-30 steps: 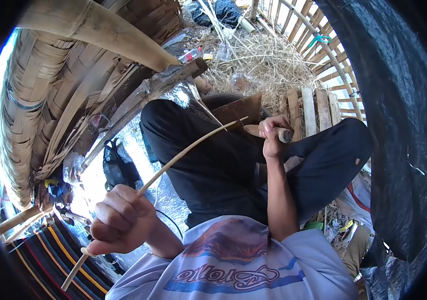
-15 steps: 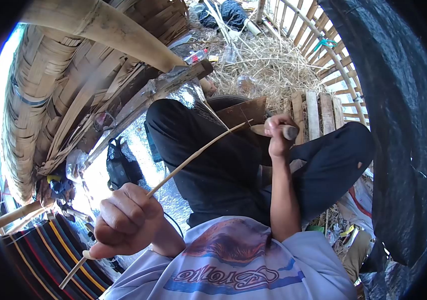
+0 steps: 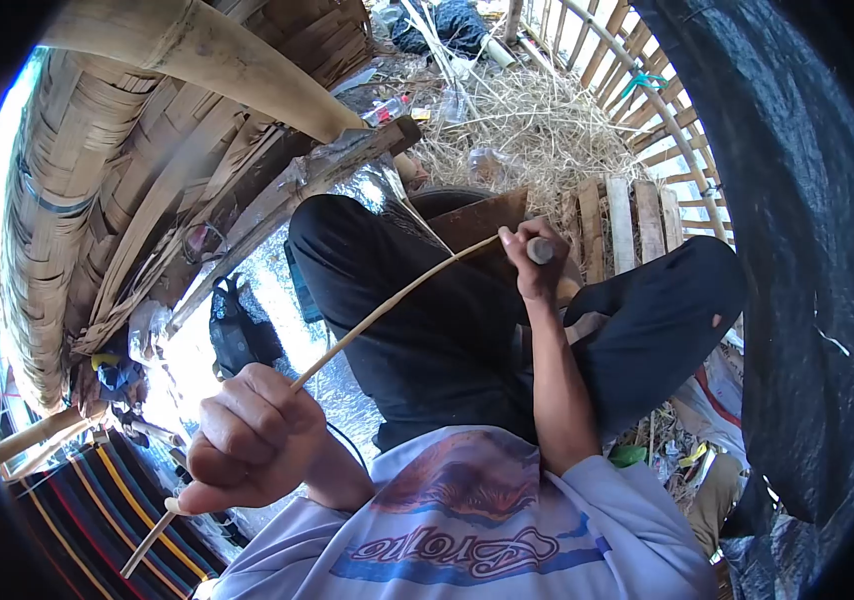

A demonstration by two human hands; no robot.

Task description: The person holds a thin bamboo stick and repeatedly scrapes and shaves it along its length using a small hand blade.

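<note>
A long thin stick (image 3: 377,308), pale brown and slightly bent, runs slantwise across my lap. My left hand (image 3: 255,437) is closed in a fist around its lower part, and the short lower end sticks out below the thumb. At the stick's far tip, my right hand (image 3: 532,258) is closed on a tool with a round wooden handle (image 3: 540,250), whose butt end faces me. Thumb and fingertips of that hand are at the tip, touching it or very close. Any blade on the tool is hidden behind the hand.
My crossed legs in dark trousers (image 3: 397,330) lie under the stick. Ahead are a brown board (image 3: 482,222), wooden slats (image 3: 623,225) and dry straw (image 3: 547,130). A bamboo pole (image 3: 247,80) slants at upper left. Black sheeting (image 3: 777,250) hangs on the right. A black bag (image 3: 239,330) lies left.
My right hand has shifted left with the wooden-handled tool, closing on the stick's far tip, which stood apart from the fingers before. My left hand holds its place on the stick.
</note>
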